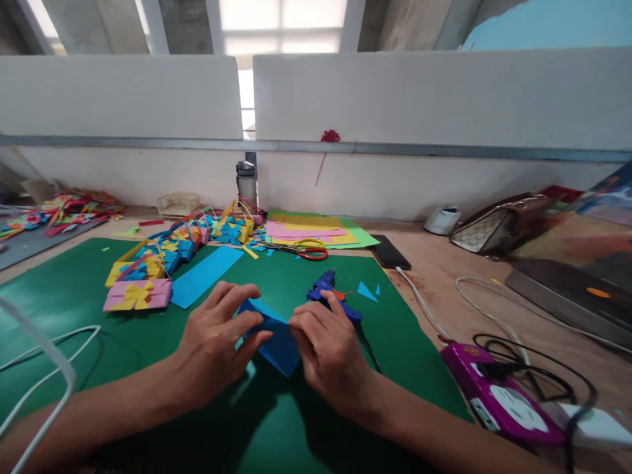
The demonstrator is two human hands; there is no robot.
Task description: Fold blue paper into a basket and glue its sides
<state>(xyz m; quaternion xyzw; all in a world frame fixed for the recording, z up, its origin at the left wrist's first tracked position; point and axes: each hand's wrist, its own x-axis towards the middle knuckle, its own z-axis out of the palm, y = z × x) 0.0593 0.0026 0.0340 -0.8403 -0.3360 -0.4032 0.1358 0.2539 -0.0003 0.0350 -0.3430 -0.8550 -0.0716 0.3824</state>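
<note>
Between my hands is a folded piece of blue paper (pixel 277 347), tilted above the green mat (pixel 197 421). My left hand (pixel 217 342) grips its left edge, thumb and fingers closed on it. At its right edge, my right hand (pixel 328 349) pinches the paper with the fingertips. Just behind my right hand lies a blue glue gun (pixel 323 283), partly covered by the fingers. A flat blue paper strip (pixel 207 273) rests on the mat beyond my left hand. Left of that strip stands a small pink paper bag (pixel 138 295) with a yellow bow.
Several more paper bags (pixel 170 247) line the mat's far left. Red-handled scissors (pixel 311 250) lie by stacked coloured sheets (pixel 316 230). A grey bottle (pixel 245 184) stands behind. On the right are a phone (pixel 390 252), a purple power strip (pixel 503 395) and loose cables. A white cable (pixel 59 368) crosses the left.
</note>
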